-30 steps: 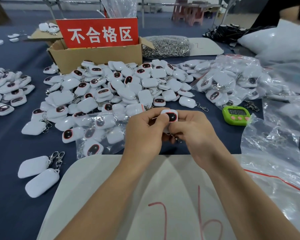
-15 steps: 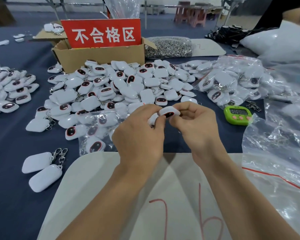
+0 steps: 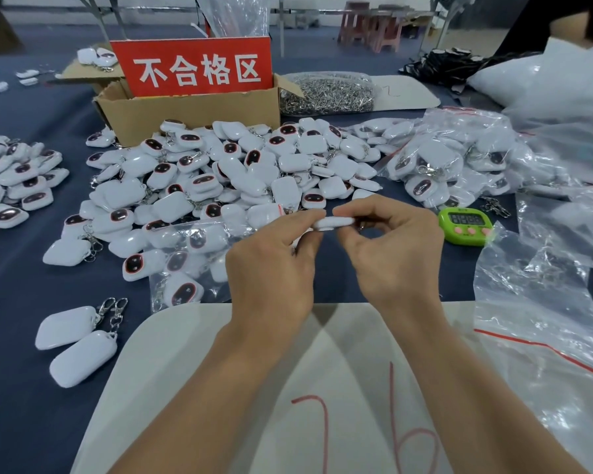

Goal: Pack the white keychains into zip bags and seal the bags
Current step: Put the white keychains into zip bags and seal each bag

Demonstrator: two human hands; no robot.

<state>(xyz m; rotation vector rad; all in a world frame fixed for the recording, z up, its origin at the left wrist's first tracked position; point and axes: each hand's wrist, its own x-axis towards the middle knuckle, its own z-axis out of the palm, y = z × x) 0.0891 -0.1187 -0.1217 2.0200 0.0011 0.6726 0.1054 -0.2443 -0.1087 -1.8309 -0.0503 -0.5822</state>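
White keychain (image 3: 334, 222) held edge-on over the navy counter (image 3: 14, 302)
Head view: the left grip (image 3: 271, 261) pinches one end of it between thumb and forefinger, and the right grip (image 3: 391, 254) pinches the other end, fingers curled. Behind them lies a heap of keychains (image 3: 237, 172); just left of the grips a clear zip bag (image 3: 185, 254) holds several more. A green timer (image 3: 464, 225) sits to the right, near crumpled clear bags (image 3: 534, 295), and a white board (image 3: 220, 371) lies under the forearms

Blue table (image 3: 14, 275) w/ keychain pile (image 3: 240, 172), cardboard box (image 3: 185, 114), green timer (image 3: 465, 225), zip bags (image 3: 534, 302), white board (image 3: 185, 354).
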